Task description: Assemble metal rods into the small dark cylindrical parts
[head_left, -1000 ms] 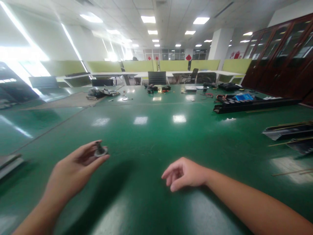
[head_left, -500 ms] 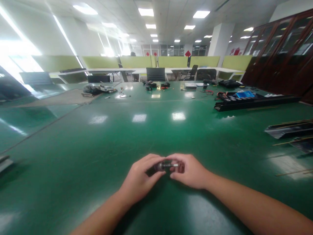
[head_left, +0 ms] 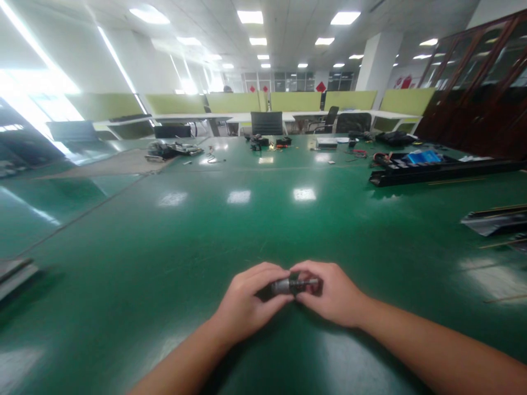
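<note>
Head view: at the near left, a slab [head_left: 18, 278] juts in past the picture's edge, well apart from the hands. A seam [head_left: 84, 216] slants over the green table [head_left: 214, 230] from near left toward a far heap [head_left: 173, 150], with a broad stretch of tabletop to its right. Near the middle, the left hand [head_left: 256, 299] grasps a small metal part [head_left: 282, 286] between thumb and fingers, its thin end pointing right. The right hand [head_left: 336, 292] curls thumb and fingers about that end; whether they press on it I cannot tell. Wide room spreads ahead of both, as far as a box [head_left: 326, 144] near the far edge. Far right, a black rail [head_left: 444, 171] lies crosswise; nearer, a channel [head_left: 496, 222] and a rod [head_left: 500, 243] reach in at the right, well apart from the right hand.
</note>
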`<state>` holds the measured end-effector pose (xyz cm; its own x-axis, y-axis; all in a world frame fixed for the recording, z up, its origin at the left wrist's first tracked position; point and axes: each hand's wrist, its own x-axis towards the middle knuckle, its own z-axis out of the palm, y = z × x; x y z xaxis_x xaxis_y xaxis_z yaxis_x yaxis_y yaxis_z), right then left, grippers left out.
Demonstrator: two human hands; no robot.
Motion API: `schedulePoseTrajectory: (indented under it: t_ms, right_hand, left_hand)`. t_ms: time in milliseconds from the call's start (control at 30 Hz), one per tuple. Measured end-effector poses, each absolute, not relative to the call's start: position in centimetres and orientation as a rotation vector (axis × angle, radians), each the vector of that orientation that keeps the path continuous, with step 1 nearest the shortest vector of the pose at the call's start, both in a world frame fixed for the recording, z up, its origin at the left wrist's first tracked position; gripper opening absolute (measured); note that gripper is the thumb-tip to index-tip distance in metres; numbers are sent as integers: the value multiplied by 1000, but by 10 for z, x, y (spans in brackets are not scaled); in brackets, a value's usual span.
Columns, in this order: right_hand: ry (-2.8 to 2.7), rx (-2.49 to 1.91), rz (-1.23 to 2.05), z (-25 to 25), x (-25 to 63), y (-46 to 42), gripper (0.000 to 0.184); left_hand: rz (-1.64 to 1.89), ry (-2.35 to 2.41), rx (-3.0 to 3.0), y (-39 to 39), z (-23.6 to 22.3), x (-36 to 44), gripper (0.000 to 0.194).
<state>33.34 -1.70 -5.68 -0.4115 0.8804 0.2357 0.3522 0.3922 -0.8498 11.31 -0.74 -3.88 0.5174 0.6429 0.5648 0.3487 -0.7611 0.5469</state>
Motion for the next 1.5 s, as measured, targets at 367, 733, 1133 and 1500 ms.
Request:
schedulePoseTrajectory:
  t_ms: [367,733,1133,1500]
  right_hand:
    - [-1951,-1044,785,-53,333,-21,25]
    - [-1993,-1033,649,-54,334,-25,27]
    - [-2034,-997,611,-51,333,-26,17]
    - [-2069,-964,544,-52,332,-26,9]
  left_hand:
    - [1095,846,2381,-6,-44,112,28]
    - [1081,767,2366,-5,-42,113,30]
    - [1056,774,2368,-6,-40,115,29]
    - [1089,803,2363,-8,-39,117,28]
